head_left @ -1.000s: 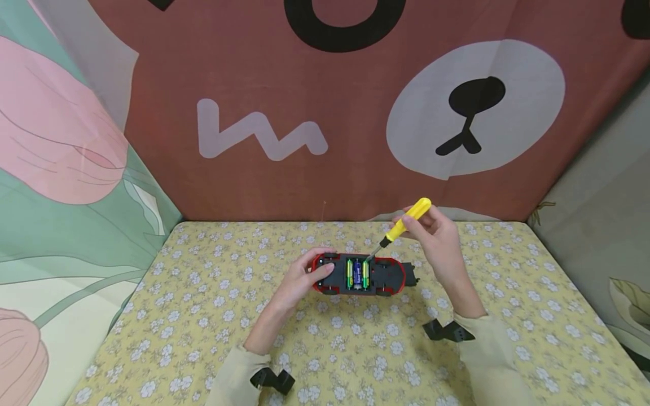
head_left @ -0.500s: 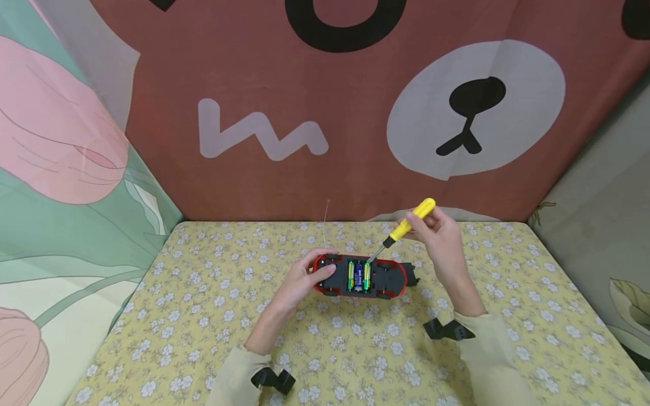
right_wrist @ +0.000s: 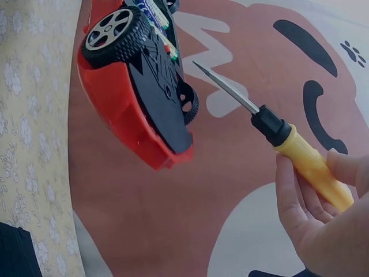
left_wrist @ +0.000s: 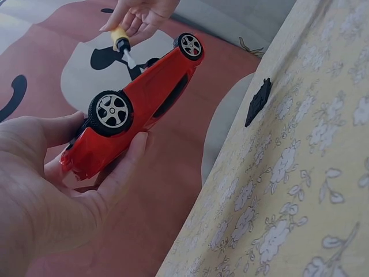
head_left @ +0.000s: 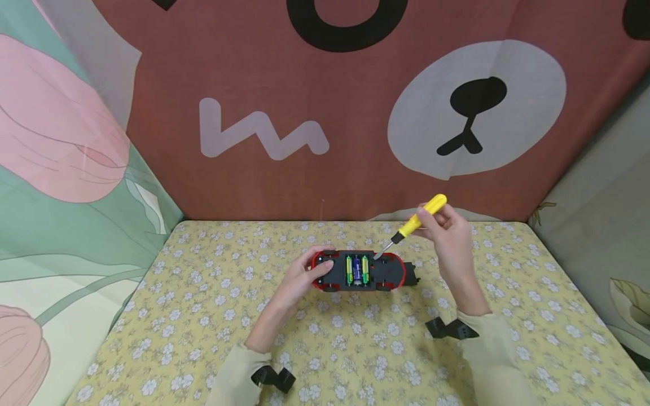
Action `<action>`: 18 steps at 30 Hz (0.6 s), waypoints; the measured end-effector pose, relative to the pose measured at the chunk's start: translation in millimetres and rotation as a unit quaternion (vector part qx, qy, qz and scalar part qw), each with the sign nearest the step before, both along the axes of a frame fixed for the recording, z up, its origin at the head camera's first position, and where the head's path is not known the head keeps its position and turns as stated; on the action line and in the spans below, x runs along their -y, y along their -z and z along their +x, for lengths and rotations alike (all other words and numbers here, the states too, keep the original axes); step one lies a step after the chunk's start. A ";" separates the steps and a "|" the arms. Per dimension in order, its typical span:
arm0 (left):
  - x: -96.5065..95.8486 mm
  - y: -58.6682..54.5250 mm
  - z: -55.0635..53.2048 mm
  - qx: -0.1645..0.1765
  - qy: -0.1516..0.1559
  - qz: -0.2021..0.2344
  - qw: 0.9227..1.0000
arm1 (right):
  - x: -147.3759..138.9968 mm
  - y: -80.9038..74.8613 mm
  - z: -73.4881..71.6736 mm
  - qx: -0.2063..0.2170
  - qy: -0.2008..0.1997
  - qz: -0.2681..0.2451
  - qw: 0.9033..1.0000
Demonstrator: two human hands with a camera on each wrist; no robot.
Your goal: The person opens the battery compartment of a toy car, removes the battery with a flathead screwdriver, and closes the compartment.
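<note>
My left hand (head_left: pixel 297 279) grips one end of a red toy car (left_wrist: pixel 151 86), thumb on its black underside. The car is upside down above the table, and its open battery compartment faces up. Three batteries (head_left: pixel 357 270), two green and a blue one in the middle, lie side by side in it. Between thumb and fingers, my right hand (head_left: pixel 451 239) holds a screwdriver (right_wrist: pixel 305 161) with a yellow handle. Its tip is apart from the car in the right wrist view, off to the side of the batteries.
A flat black plastic piece (left_wrist: pixel 258 103) lies on the table, partly behind the car in the head view. The table (head_left: pixel 203 338) has a yellow flowered cloth. A brown printed curtain (head_left: pixel 254 186) hangs behind, with patterned panels at both sides.
The screwdriver has moved up and to the right, its tip drawing away from the right green battery. The car shifts slightly, still in my left hand.
</note>
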State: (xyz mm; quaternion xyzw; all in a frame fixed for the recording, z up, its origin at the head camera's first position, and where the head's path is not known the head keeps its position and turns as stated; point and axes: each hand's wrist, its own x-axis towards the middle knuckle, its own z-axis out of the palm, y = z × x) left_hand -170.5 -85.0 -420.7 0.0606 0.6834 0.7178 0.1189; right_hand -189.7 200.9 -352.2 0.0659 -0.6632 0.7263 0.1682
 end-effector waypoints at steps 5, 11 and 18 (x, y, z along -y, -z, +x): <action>1.2 0.3 0.1 0.008 -0.004 0.005 1.000 | -5.7 -0.7 -0.2 0.003 0.004 -0.024 1.000; 2.3 -0.4 -0.3 0.015 -0.006 0.010 1.000 | -12.9 -2.5 -0.4 0.012 0.013 -0.020 1.000; 3.0 -0.9 -0.8 0.013 -0.007 0.014 1.000 | -23.1 -1.6 -3.7 0.033 0.015 -0.023 0.999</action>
